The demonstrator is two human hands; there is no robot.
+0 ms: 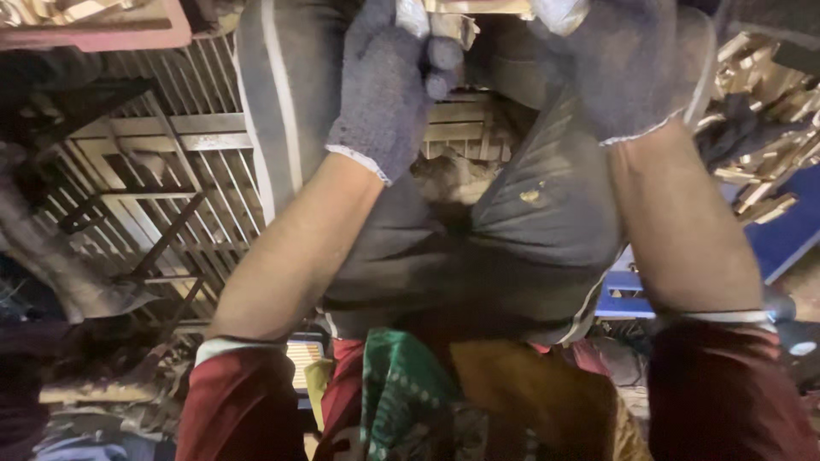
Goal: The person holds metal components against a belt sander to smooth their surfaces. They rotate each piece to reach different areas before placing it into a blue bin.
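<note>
— Above our lap, what do we hold?
— Left hand (389,85) fingers pinch a pale wooden piece (412,15); right hand (628,64) grips another (559,12). Progress: cannot tell.

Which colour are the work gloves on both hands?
Dark grey knit with white cuffs, on left hand and right hand; head view.

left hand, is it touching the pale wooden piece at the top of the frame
Touching. The head view shows the gloved left hand with its fingers curled around the pale wooden piece, no gap between them.
</note>
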